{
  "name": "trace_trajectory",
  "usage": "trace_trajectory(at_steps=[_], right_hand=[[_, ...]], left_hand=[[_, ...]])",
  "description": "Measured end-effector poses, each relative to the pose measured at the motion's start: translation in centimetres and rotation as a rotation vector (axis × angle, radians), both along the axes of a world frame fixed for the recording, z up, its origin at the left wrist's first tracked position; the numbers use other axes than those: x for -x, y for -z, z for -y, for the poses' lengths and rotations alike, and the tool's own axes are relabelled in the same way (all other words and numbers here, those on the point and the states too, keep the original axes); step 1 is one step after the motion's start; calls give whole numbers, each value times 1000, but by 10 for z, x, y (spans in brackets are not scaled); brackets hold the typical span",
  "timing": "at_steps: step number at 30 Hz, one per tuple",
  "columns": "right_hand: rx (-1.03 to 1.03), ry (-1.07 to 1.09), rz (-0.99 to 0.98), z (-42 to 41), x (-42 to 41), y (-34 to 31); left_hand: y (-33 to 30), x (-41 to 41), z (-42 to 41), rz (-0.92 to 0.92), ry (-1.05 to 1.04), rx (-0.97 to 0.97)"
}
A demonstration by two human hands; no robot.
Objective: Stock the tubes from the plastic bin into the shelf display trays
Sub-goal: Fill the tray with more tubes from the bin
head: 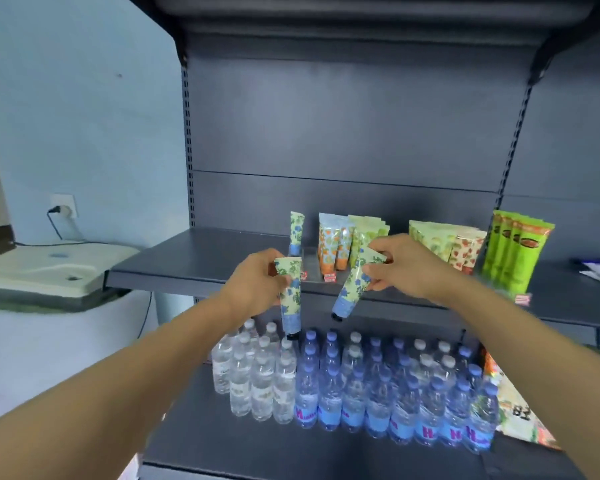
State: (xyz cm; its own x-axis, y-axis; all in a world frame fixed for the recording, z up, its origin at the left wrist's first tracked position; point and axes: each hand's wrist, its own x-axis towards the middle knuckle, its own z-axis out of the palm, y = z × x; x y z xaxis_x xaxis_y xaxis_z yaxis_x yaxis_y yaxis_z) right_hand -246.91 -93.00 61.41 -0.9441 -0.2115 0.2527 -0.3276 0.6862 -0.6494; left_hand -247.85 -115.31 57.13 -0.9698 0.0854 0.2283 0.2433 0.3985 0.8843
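Left hand (257, 278) grips a blue-floral tube (290, 296) by the upper body, near the flat crimped end; cap hangs straight down below the grip, in front of the shelf edge. Right hand (400, 263) pinches a second blue-floral tube (352, 285) between thumb and fingertips at its crimped end; body slants down and to the left of the grip, cap lowest. Both tubes are clear of the shelf and apart from each other. Plastic bin not in view.

Handling, judged: tubes look small and light, each carried by one hand without strain. Body is likely soft laminate that yields under squeeze; crimp end is flat and stiffer, cap end rigid. Printed skin may be slick. Best hold is the crimp or upper body, leaving the cap free to seat first. Low breakage risk; the risk is toppling neighbours.

Just beyond the left grip: a clear display tray (310, 263) on the grey shelf (201, 258), with one matching tube (296, 233) standing cap-down at its back. Behind the right grip: orange-floral tubes (333, 244) standing in rows, then strawberry-print tubes (463, 249) and green tubes (513, 254) further right. Below the grips: water bottles (354, 386) on the lower shelf.
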Motion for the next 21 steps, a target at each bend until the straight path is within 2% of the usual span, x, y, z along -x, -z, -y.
trace_trajectory(at_steps=[8, 13, 21], right_hand=[[-38, 5, -202, 21, 69, -46], [-126, 66, -325, 43, 112, -64], [-288, 162, -298, 74, 190, -68]], left_hand=[[-36, 54, 4, -127, -117, 146], [-50, 95, 14, -160, -112, 134], [-56, 160, 29, -176, -9, 156]])
